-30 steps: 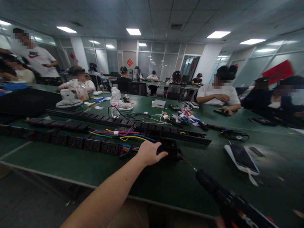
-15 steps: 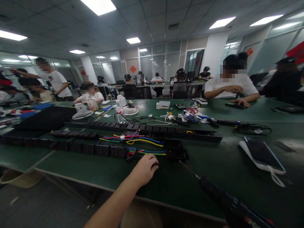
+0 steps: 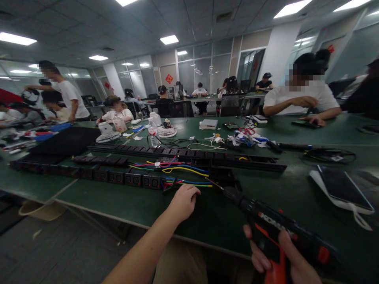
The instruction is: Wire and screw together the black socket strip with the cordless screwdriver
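My right hand [image 3: 284, 252] is wrapped round the grip of a black and orange cordless drill [image 3: 275, 225]. The drill's long thin bit [image 3: 216, 184] points left, its tip close to the colored wires [image 3: 189, 182] and the black end piece [image 3: 225, 177]. Beside those wires, my left hand [image 3: 185, 200] is closed with its fingers curled under; whatever they may grip is hidden. A long black power strip [image 3: 133, 179] with a row of sockets stretches left from the wires. Behind it lies another black socket strip [image 3: 166, 153] in a long housing.
A phone [image 3: 343, 189] lies on a white case at the right. Farther back are a water bottle [image 3: 154, 137], a white fan [image 3: 167, 131], red-handled scissors [image 3: 246, 131] and black cable [image 3: 331, 156]. Across the green table [image 3: 118, 201] a co-worker [image 3: 302, 94] handles a dark flat object.
The drill has come farther into view, its bit shifted left and up toward the wires, and my right hand now shows on it. My left hand stays beside the wires; the view has shifted slightly.
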`<state>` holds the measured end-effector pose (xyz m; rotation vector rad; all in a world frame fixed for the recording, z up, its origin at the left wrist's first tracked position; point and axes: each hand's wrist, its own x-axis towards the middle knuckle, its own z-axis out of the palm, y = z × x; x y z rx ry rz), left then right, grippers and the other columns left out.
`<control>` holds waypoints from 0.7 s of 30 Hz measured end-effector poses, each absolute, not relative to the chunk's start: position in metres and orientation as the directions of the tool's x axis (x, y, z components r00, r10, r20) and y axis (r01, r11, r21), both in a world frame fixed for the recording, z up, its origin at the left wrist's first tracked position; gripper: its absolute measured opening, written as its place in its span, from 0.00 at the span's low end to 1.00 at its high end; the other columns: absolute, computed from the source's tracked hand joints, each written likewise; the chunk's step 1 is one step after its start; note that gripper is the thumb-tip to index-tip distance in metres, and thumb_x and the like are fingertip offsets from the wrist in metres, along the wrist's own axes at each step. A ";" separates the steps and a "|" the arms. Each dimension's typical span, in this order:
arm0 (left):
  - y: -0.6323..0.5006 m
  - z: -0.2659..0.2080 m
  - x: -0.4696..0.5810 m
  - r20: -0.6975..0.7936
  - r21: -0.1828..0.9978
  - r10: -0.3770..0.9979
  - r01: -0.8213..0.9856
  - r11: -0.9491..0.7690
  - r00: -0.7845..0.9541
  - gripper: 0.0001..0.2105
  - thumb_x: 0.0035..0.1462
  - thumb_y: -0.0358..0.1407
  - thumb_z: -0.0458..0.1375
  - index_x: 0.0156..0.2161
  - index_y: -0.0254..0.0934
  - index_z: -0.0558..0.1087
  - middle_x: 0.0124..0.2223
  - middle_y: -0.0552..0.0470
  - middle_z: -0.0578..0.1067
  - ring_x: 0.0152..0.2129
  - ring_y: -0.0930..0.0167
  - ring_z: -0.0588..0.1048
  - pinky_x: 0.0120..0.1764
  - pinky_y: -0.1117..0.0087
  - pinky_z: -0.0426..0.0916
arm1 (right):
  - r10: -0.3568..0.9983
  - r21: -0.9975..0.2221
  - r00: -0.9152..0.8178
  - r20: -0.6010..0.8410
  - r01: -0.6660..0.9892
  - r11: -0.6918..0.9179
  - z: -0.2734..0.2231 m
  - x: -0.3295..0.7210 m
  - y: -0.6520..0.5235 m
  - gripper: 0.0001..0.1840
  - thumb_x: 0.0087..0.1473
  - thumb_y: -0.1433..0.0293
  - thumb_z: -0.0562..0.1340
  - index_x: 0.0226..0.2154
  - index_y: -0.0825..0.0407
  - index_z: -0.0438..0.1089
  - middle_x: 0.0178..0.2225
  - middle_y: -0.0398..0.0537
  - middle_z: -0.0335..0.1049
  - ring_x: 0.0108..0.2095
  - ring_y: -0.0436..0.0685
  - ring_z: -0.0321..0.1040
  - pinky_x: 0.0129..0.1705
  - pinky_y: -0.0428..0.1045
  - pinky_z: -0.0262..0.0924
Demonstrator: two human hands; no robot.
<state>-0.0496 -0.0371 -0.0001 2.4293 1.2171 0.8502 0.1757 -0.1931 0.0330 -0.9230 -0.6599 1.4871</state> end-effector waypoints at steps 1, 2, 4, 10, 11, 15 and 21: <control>-0.037 0.000 -0.050 0.391 0.518 0.801 0.611 -0.598 0.453 0.12 0.56 0.24 0.51 0.39 0.39 0.73 0.41 0.50 0.75 0.40 0.67 0.72 0.47 0.65 0.68 | 0.986 -0.828 0.018 -0.164 -0.545 -0.128 0.035 0.173 -0.186 0.29 0.55 0.44 0.53 0.33 0.52 0.73 0.19 0.45 0.66 0.17 0.49 0.53 0.23 0.48 0.51; -0.036 0.000 -0.051 0.417 0.543 0.799 0.587 -0.601 0.432 0.12 0.57 0.24 0.51 0.39 0.38 0.73 0.41 0.49 0.75 0.39 0.68 0.72 0.46 0.66 0.69 | 0.989 -0.819 0.015 -0.149 -0.562 -0.115 0.035 0.171 -0.180 0.29 0.55 0.45 0.54 0.34 0.53 0.73 0.24 0.48 0.69 0.17 0.48 0.53 0.23 0.48 0.51; -0.032 -0.001 -0.053 0.478 0.597 0.792 0.520 -0.611 0.380 0.12 0.57 0.23 0.50 0.38 0.38 0.74 0.40 0.49 0.74 0.38 0.70 0.73 0.45 0.68 0.68 | 0.990 -0.793 0.004 -0.139 -0.600 -0.109 0.029 0.168 -0.170 0.26 0.56 0.48 0.56 0.36 0.54 0.73 0.32 0.51 0.72 0.17 0.46 0.51 0.22 0.48 0.53; -0.019 -0.010 -0.061 0.462 0.800 0.859 0.314 -0.511 0.222 0.10 0.57 0.26 0.52 0.36 0.37 0.75 0.38 0.50 0.76 0.36 0.70 0.75 0.43 0.69 0.69 | 0.980 -0.762 -0.080 -0.184 -0.618 -0.193 0.007 0.173 -0.155 0.24 0.58 0.52 0.57 0.36 0.57 0.74 0.29 0.50 0.70 0.17 0.45 0.50 0.21 0.46 0.54; -0.018 -0.012 -0.062 0.433 0.826 0.877 0.300 -0.478 0.207 0.10 0.57 0.26 0.52 0.38 0.37 0.75 0.37 0.50 0.76 0.36 0.70 0.75 0.42 0.69 0.69 | 0.979 -0.764 -0.086 -0.182 -0.615 -0.196 0.006 0.174 -0.154 0.23 0.57 0.52 0.58 0.36 0.56 0.73 0.29 0.50 0.70 0.17 0.45 0.49 0.21 0.47 0.54; -0.020 -0.014 -0.059 0.359 0.875 0.915 0.275 -0.398 0.183 0.07 0.58 0.28 0.54 0.40 0.38 0.71 0.36 0.50 0.77 0.34 0.69 0.77 0.41 0.68 0.69 | 0.963 -0.759 -0.176 -0.207 -0.592 -0.271 0.008 0.176 -0.151 0.27 0.57 0.49 0.56 0.33 0.56 0.73 0.18 0.44 0.61 0.17 0.47 0.48 0.21 0.47 0.53; -0.022 -0.015 -0.056 0.224 0.944 0.974 0.238 -0.228 0.047 0.14 0.48 0.29 0.64 0.36 0.39 0.62 0.29 0.55 0.76 0.31 0.67 0.79 0.36 0.69 0.70 | 0.934 -0.773 -0.239 -0.267 -0.526 -0.356 0.014 0.173 -0.153 0.30 0.55 0.45 0.56 0.31 0.57 0.73 0.14 0.40 0.54 0.17 0.47 0.49 0.23 0.46 0.52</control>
